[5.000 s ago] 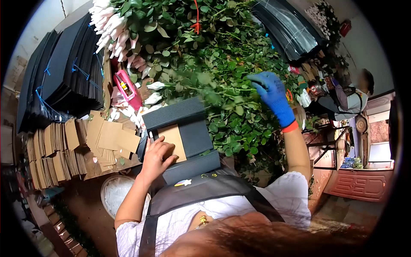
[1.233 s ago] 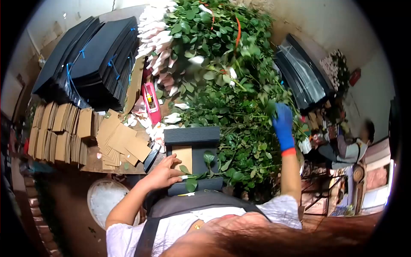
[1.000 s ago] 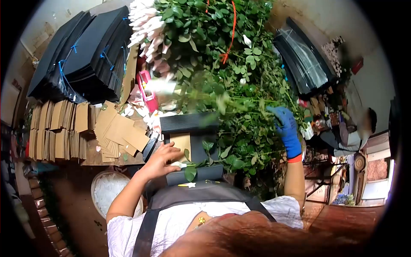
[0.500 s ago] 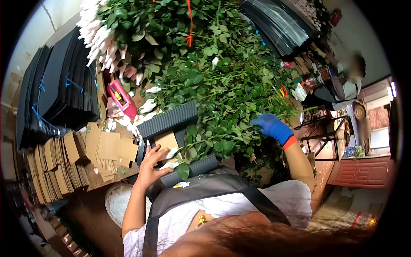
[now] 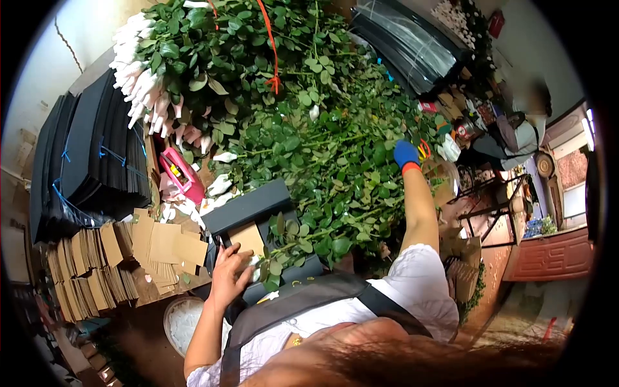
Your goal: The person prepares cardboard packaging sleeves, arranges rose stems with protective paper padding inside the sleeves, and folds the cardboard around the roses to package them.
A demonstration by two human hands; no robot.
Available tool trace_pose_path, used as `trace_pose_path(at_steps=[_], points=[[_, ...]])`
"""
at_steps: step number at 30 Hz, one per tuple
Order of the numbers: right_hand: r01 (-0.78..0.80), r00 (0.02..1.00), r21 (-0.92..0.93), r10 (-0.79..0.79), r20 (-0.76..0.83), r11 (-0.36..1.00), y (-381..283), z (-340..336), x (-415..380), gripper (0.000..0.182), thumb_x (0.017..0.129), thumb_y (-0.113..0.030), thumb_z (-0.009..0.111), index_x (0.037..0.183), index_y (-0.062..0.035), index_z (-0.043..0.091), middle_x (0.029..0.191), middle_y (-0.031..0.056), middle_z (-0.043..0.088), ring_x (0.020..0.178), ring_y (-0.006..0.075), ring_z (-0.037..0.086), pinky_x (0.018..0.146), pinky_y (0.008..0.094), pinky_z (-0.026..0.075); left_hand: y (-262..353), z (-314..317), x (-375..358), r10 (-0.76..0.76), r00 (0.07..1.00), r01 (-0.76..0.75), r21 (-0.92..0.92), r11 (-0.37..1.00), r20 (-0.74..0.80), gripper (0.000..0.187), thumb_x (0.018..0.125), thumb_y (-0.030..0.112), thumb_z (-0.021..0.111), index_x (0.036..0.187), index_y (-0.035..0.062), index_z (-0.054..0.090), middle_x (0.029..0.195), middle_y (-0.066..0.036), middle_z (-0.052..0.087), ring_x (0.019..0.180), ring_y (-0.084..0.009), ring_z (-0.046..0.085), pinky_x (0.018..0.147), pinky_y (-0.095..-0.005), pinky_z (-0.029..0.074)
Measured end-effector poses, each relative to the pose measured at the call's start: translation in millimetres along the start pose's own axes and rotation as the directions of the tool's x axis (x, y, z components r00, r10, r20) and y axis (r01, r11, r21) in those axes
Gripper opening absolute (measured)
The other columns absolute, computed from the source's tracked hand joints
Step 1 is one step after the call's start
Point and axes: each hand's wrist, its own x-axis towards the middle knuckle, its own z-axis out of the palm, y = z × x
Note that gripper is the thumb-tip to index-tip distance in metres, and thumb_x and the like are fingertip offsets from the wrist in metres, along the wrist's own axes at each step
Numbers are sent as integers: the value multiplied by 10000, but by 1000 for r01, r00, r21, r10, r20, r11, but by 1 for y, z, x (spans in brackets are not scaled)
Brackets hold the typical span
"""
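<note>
My bare left hand is open, its fingers apart over the edge of a piece of cardboard and beside a white rose head. The cardboard and a few leafy rose stems lie in a dark wrapping sheet with raised sides, close to my body. My right hand, in a blue glove with an orange cuff, reaches out to the far right of the pile of green rose stems. A red-and-yellow object is next to it. Its fingertips are hidden, so a hold cannot be made out.
Bundled white roses lie at the back left. Stacks of dark sheets and cardboard pieces stand at left, near a pink holder. Wrapped dark sheets are at the back; another person sits at right.
My right hand has moved farther away across the stems, with the arm stretched out. The near side of the wrapping sheet and the roses have shifted slightly; my left hand stays by them.
</note>
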Motion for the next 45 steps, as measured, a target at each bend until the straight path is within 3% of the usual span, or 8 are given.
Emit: trace_pose_path(at_steps=[10, 12, 21, 23, 27, 32, 38, 45], points=[[-205, 772, -382, -91, -629, 901, 249, -30, 51, 379, 950, -300, 605, 1111, 35, 681, 1042, 198, 727, 879, 300, 704, 772, 412, 540, 1, -2, 3, 70, 998, -71, -42, 997, -4, 175, 809, 36, 760, 948, 23, 655, 1092, -105, 724, 992, -326, 646, 865, -403, 518], [208, 703, 857, 538, -466, 471, 248, -68, 26, 504, 980, -341, 583, 1285, 59, 613, 1104, 225, 716, 912, 283, 716, 766, 384, 544, 1, -3, 4, 87, 996, -88, -30, 996, -8, 166, 816, 55, 764, 926, 20, 647, 1080, -109, 722, 985, -332, 646, 869, -412, 513], [233, 892, 20, -205, -403, 972, 68, -123, -36, 293, 879, -210, 619, 1114, -41, 669, 994, 190, 691, 889, 351, 674, 794, 432, 547, 2, -5, 6, 55, 998, -54, -36, 998, 38, 181, 825, 81, 769, 951, 32, 649, 1095, -103, 699, 997, -325, 638, 885, -411, 501], [777, 568, 20, -687, -454, 629, 0, -126, -53, 409, 823, -263, 701, 1196, -100, 664, 1038, 174, 690, 973, 365, 664, 861, 460, 530, -1, -4, 5, 60, 998, -58, -57, 997, 35, 185, 826, 85, 769, 957, 33, 650, 1117, -109, 696, 997, -332, 634, 887, -412, 501], [792, 584, -54, -729, 358, 608, -118, -147, -50, 888, 713, -451, 816, 1488, -178, 481, 1419, 165, 574, 1233, 376, 596, 1057, 474, 464, -2, -1, 3, 23, 999, -21, -107, 994, 21, 196, 832, 104, 769, 971, 33, 649, 1122, -113, 694, 988, -342, 629, 871, -413, 500], [558, 398, -589, -811, -428, 584, -239, -154, 44, 449, 932, -200, 595, 1375, -275, 571, 1532, 87, 464, 1404, 307, 435, 1161, 468, 348, -6, -7, 5, 107, 992, -103, -62, 993, 61, 201, 849, 133, 772, 984, 49, 649, 1134, -97, 699, 1033, -325, 629, 886, -420, 515], [506, 588, -629, -770, -249, 590, -289, -161, 100, 219, 947, -267, 571, 1082, -227, 739, 1588, 70, 409, 1481, 305, 324, 1207, 535, 227, -8, -11, 6, 98, 988, -92, -49, 995, 119, 200, 896, 193, 738, 1021, 57, 661, 1161, -93, 669, 1085, -300, 612, 928, -406, 496], [657, 47, -486, -675, -736, 576, -309, -322, -35, 246, 835, -137, 620, 1077, -175, 633, 1069, 67, 619, 1004, 279, 597, 871, 422, 499, -4, -13, 6, 106, 990, -98, -95, 991, 92, 240, 857, 122, 779, 1057, 62, 661, 1171, -96, 667, 1079, -317, 605, 903, -404, 503]])
